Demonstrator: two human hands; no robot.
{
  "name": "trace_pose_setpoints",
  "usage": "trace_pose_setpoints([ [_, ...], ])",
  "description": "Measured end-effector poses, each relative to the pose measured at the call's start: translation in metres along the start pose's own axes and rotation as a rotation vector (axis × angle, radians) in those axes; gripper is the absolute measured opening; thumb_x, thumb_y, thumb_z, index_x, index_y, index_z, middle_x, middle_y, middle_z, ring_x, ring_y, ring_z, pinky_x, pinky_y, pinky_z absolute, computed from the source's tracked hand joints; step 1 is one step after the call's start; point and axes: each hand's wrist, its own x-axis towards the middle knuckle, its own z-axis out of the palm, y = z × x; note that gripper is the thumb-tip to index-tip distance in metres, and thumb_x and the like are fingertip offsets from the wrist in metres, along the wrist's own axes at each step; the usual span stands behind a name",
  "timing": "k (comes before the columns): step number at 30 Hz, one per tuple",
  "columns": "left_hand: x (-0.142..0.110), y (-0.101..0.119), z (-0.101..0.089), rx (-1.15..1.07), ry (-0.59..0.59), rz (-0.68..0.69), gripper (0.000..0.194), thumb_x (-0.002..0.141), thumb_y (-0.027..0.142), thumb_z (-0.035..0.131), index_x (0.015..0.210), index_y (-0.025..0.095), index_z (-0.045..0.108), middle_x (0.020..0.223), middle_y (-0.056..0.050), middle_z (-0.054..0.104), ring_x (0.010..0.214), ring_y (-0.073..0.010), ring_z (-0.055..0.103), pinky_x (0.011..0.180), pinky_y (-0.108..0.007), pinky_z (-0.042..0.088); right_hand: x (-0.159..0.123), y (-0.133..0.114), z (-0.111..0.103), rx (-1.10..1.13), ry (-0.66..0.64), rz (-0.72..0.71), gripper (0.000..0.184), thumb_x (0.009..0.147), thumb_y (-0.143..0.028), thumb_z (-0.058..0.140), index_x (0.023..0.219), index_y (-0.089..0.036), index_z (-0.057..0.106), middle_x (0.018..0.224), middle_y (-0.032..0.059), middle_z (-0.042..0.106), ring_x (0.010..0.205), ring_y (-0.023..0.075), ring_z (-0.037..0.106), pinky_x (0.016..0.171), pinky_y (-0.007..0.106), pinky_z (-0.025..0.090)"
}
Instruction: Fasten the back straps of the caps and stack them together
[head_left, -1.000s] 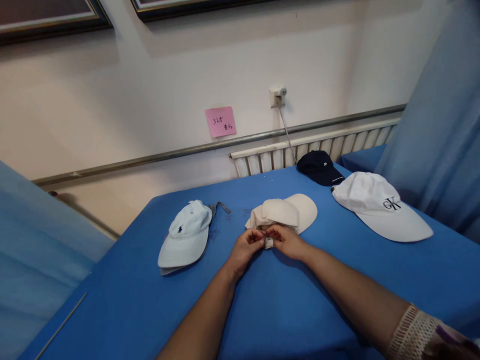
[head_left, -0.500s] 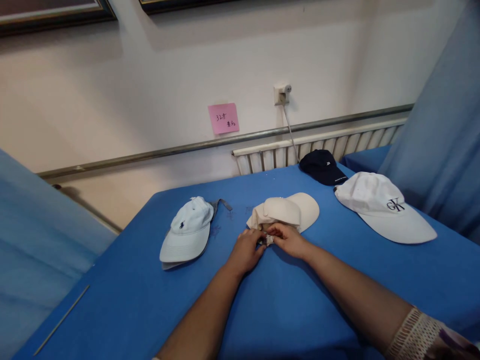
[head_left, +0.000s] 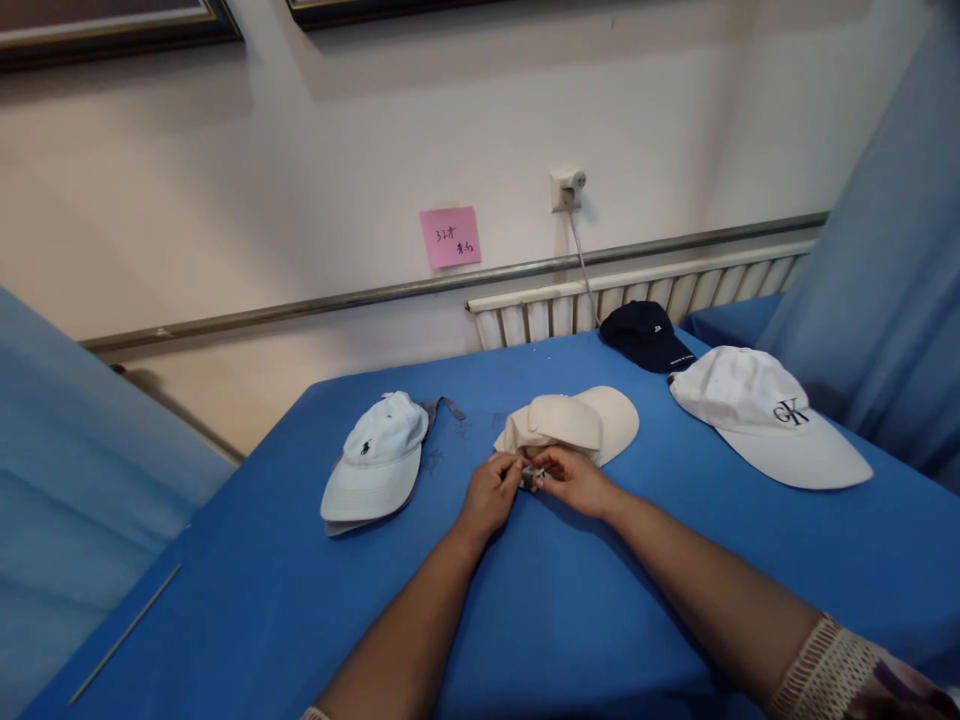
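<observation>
A cream baseball cap [head_left: 562, 420] lies on the blue-covered table, its brim pointing right and its near edge toward me. At that edge, my left hand [head_left: 491, 490] pinches the cap's back strap from the left. My right hand [head_left: 577, 482] grips the same strap from the right, thumb and fingers closed. Between my fingertips shows a small buckle or strap end [head_left: 532, 478], too small to make out clearly. The fingertips of both hands are partly hidden by the cap and by each other.
A pale blue cap [head_left: 382, 450] rests on a grey one to the left. At right are a white cap [head_left: 739, 400] and a navy cap [head_left: 637, 332]. A thin stick [head_left: 127, 630] lies near the left edge. Behind stand a radiator [head_left: 540, 318] and a pipe rail [head_left: 360, 298].
My left hand's fingers have shifted slightly, drawing together at the strap and exposing more of the small dark piece. My right hand and the caps stay nearly where they were.
</observation>
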Motion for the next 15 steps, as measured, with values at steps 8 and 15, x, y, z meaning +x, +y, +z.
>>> trace_pose_setpoints([
  [8,-0.004,0.010,0.003,-0.065,-0.029,-0.058,0.016,0.079,0.031,0.059,0.085,0.016,0.062,0.077,0.000,0.062,0.067,-0.0130,0.053,0.063,-0.023,0.040,0.002,0.005,0.005,0.026,0.050,0.039,0.013,0.074,-0.026,0.067,0.083,-0.019,0.061,0.077,0.0008,0.065,0.070,0.0154,0.060,0.067,0.030,0.050],
  [15,-0.006,0.014,0.012,-0.001,-0.052,-0.074,0.017,0.082,0.034,0.056,0.087,0.018,0.056,0.071,0.002,0.058,0.062,-0.0123,0.052,0.058,-0.023,0.037,0.004,0.008,0.005,0.146,-0.005,-0.014,0.006,0.073,-0.019,0.060,0.079,-0.019,0.061,0.081,0.0013,0.066,0.077,0.0165,0.062,0.075,0.031,0.050],
])
